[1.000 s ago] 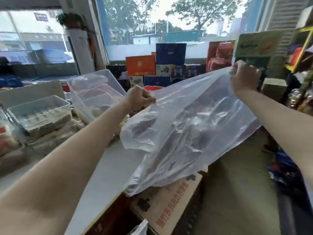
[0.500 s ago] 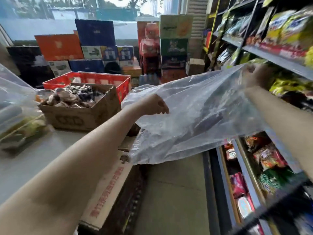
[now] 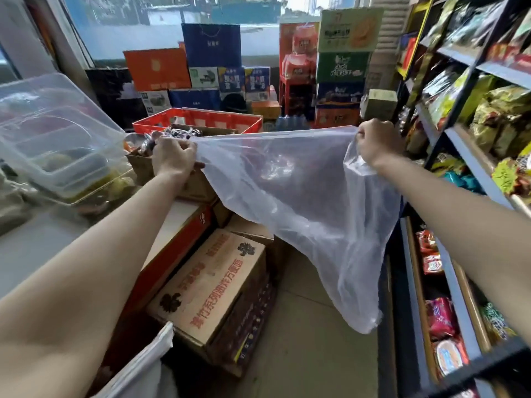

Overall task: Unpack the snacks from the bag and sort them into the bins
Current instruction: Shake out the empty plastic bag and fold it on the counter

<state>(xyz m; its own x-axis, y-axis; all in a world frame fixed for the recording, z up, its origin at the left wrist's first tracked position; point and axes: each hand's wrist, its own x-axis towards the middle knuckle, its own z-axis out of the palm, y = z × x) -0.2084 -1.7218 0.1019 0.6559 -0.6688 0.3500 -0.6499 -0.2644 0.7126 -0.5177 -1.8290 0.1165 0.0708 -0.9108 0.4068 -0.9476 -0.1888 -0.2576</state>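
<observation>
Clear plastic bag stretched out mid-air between both hands.

Left hand fingers curled tight on one top corner, right hand pinching the other. Sagging down over the aisle, above the cardboard box, beside the snack shelves.

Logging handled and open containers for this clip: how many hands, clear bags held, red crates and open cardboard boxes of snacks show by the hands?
Hands: 2, left hand and right hand
Clear plastic bag: 1
Red crate: 1
Open cardboard box: 1
Total: 5
</observation>
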